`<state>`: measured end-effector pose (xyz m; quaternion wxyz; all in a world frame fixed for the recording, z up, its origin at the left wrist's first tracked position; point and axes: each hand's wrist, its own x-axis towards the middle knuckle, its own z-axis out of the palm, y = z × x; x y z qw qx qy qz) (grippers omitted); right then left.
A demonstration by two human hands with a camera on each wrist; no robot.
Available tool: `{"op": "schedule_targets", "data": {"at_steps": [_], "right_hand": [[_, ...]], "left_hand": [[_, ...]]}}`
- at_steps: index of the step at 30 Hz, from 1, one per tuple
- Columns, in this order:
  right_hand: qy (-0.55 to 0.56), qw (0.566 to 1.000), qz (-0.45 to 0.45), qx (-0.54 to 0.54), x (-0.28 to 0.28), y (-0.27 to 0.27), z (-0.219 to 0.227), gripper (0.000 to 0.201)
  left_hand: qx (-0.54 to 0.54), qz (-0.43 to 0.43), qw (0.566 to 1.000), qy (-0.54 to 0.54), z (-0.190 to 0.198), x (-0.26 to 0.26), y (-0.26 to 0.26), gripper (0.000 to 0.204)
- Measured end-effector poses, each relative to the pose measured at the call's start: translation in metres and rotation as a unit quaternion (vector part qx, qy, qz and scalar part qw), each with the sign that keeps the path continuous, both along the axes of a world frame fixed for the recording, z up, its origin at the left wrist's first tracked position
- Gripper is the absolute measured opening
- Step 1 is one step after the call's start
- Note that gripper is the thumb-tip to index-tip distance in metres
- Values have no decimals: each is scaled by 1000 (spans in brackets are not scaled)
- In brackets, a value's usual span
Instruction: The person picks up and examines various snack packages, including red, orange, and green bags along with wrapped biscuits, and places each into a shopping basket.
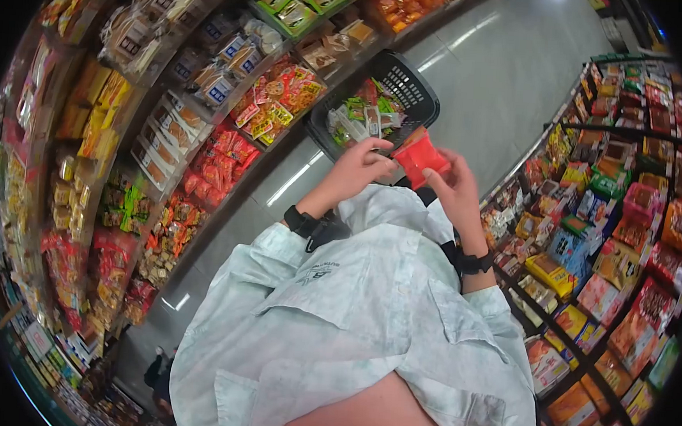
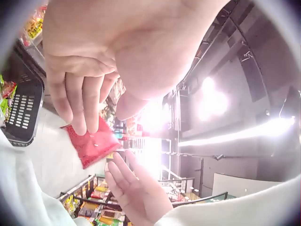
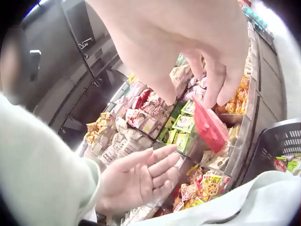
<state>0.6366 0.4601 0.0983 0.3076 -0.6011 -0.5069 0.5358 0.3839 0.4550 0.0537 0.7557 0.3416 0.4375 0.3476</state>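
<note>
A red packet (image 1: pixel 420 160) is pinched in my right hand (image 1: pixel 458 190), thumb on its near face. In the right wrist view, the fingers of that hand (image 3: pixel 214 70) meet the upper edge of the packet (image 3: pixel 210 126). My left hand (image 1: pixel 357 171) is just left of the packet, its palm facing it and its fingers loosely extended. The right wrist view shows this left hand (image 3: pixel 141 181) with spread fingers and nothing in the palm. In the left wrist view, its fingertips overlap the top of the packet (image 2: pixel 91 143).
Beyond my hands, a dark plastic basket (image 1: pixel 422 93) on the floor holds several packaged goods (image 1: pixel 367 113). Shelves of bagged snacks (image 1: pixel 278 100) line the left side. A low display of packaged foods (image 1: pixel 590 220) stands on the right, with grey floor (image 1: pixel 485 89) between.
</note>
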Motion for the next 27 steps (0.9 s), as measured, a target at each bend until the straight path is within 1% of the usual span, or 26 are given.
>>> {"op": "schedule_targets", "data": {"at_steps": [2,5,6,7,9,12,14,15,18,20,21,22,23,24,25,26,27], "right_hand": [[-10,998,-26,55,-9,19,3,45],[-13,998,28,54,-4,50,5,47],[3,998,48,47,-3,57,4,41],[-3,997,72,30,-3,65,8,38],[-17,993,117,-5,-2,78,19,32],[-66,977,197,-49,9,94,14,24],[-25,968,246,-30,19,94,8,23],[-5,963,268,-22,26,92,6,23],[16,935,354,-8,54,89,9,25],[28,919,393,-3,77,97,18,25],[35,908,417,-2,89,105,25,26],[32,902,428,44,101,119,37,26],[33,893,440,89,111,135,56,26],[56,891,433,124,118,150,90,28],[62,873,434,213,128,166,123,31],[142,869,403,250,137,176,160,31],[227,836,361,345,132,176,196,35]], "left_hand": [[16,47,999,13,-4,-10,-1,40],[38,87,994,51,-9,-19,-5,40],[21,102,992,65,-4,-20,-8,37],[19,120,990,70,-3,-19,-12,36],[13,154,985,82,-5,-13,-20,33],[-16,199,974,103,-9,4,-36,30],[-37,219,969,108,-15,21,-46,28],[-48,226,967,109,-17,31,-50,28],[-45,212,967,137,-23,60,-62,28],[0,160,969,187,-7,64,-67,28],[20,139,967,212,8,65,-70,28],[48,166,955,240,30,61,-69,27],[72,193,941,269,64,57,-70,27],[116,204,911,339,113,53,-72,29],[158,210,876,405,166,51,-72,31],[186,266,841,434,211,55,-80,33],[244,348,772,473,260,68,-88,43]]}}
